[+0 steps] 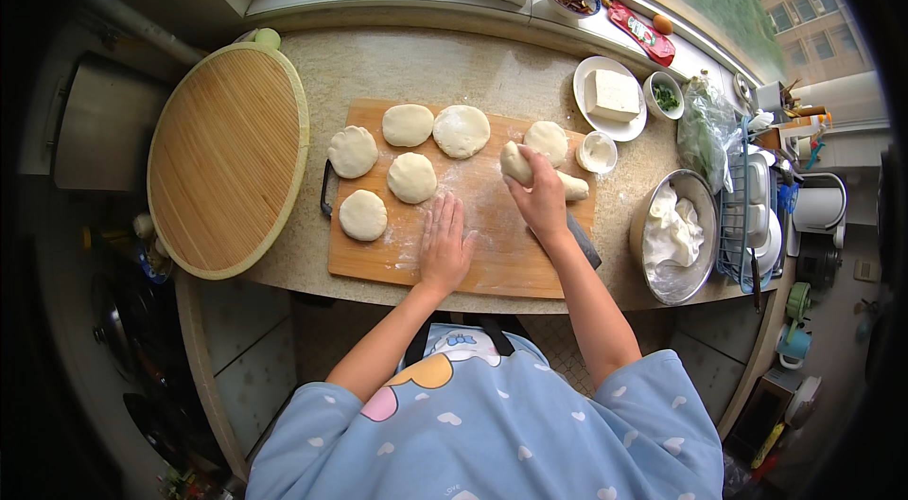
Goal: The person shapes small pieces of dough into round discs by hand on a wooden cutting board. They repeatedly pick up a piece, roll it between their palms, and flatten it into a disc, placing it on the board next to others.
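Note:
My left hand (447, 241) lies palm down on the floured wooden board (496, 259), its fingers just below a flattened dough round (412, 178). More flattened rounds, such as one dusted with flour (461, 132), lie on the board's left half. My right hand (541, 195) grips a piece of dough (516, 163) over the board's right side. Partly behind that hand is a thick dough roll (572, 186). Another dough round (546, 142) lies above it. A dark cleaver blade (583, 242) shows beside my right wrist, partly hidden. A small tub of flour (596, 152) stands at the board's upper right corner.
A round wooden board (227, 159) stands at left. To the right are a plate (582, 92) with tofu (612, 95), a bowl of chopped greens (665, 95), a metal bowl (642, 230) with white plastic or dough, and a blue dish rack (731, 237). The windowsill holds an egg (662, 24).

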`<state>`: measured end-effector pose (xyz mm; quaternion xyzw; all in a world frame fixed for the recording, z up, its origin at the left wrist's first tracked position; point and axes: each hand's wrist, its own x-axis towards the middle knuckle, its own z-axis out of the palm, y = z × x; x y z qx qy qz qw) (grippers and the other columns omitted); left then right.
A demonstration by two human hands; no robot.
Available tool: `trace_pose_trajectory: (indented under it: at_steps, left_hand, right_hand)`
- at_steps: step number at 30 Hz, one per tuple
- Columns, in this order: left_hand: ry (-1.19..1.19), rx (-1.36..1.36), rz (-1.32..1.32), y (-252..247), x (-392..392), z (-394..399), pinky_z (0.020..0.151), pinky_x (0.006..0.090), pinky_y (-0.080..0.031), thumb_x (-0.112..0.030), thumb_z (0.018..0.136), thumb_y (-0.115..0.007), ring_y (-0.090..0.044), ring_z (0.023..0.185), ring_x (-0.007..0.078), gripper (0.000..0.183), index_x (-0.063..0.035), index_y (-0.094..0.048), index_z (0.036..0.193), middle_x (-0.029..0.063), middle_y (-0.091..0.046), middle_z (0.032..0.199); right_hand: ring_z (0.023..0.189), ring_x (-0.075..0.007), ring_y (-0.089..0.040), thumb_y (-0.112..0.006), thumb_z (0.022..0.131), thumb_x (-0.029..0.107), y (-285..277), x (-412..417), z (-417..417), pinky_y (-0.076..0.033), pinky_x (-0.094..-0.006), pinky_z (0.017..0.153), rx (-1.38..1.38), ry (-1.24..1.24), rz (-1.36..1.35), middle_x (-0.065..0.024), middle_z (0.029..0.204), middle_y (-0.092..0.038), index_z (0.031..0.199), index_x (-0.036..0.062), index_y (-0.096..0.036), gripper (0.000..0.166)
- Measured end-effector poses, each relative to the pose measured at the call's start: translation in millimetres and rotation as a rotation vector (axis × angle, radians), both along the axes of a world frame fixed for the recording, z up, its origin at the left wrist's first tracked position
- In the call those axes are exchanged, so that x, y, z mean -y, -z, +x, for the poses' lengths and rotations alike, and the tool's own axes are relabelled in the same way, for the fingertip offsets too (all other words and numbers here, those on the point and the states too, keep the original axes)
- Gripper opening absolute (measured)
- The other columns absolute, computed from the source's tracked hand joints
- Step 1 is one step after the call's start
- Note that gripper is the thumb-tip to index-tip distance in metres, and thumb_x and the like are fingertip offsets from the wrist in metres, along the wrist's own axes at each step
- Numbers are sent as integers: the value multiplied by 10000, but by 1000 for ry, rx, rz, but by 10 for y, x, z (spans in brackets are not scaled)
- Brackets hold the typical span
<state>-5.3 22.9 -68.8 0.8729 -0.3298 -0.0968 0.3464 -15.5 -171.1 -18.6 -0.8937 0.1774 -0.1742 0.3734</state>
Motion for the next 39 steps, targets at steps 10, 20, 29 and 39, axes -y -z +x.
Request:
trace_pose_trajectory:
  at_steps: [10, 20, 29, 39]
  left_hand:
    - [-5, 86, -73, -148, 583, -169, 1110, 501, -160, -319, 863, -593, -151, 1383, 383, 687, -53, -286, 1417, 178, -199, 1492]
    - [-94, 188, 239, -71, 1013, 84, 1026, 434, -330, -191, 733, -704, -348, 1244, 339, 646, -109, -432, 1313, 103, -371, 1341]
    - [-427, -96, -129, -80, 728, 69, 921, 382, -421, -99, 742, -695, -510, 1061, 303, 499, -47, -456, 1177, 127, -509, 1166]
    - [-723, -806, -945, -174, -100, -73, 861, 251, -437, -164, 910, -582, -537, 1005, 102, 366, -7, -480, 1225, 46, -562, 1124]
  right_hand:
    - [756, -274, -599, -619, 775, -3, -134, 984, -263, -494, -355, 698, 16, 156, -51, -148, 899, -579, 894, -10, -641, 121]
    - [802, -385, -594, -552, 746, 36, 315, 1673, -55, -478, -421, 725, -433, -155, -387, -215, 850, -621, 766, -13, -629, 93]
    - [670, -376, -608, -577, 736, 22, 288, 1573, -31, -481, -409, 615, -306, -72, -140, -243, 726, -603, 678, -66, -609, 109]
    - [667, -99, -610, -614, 792, -28, 165, 304, 68, -512, -256, 586, -346, -362, 779, -74, 774, -654, 896, -79, -650, 121]
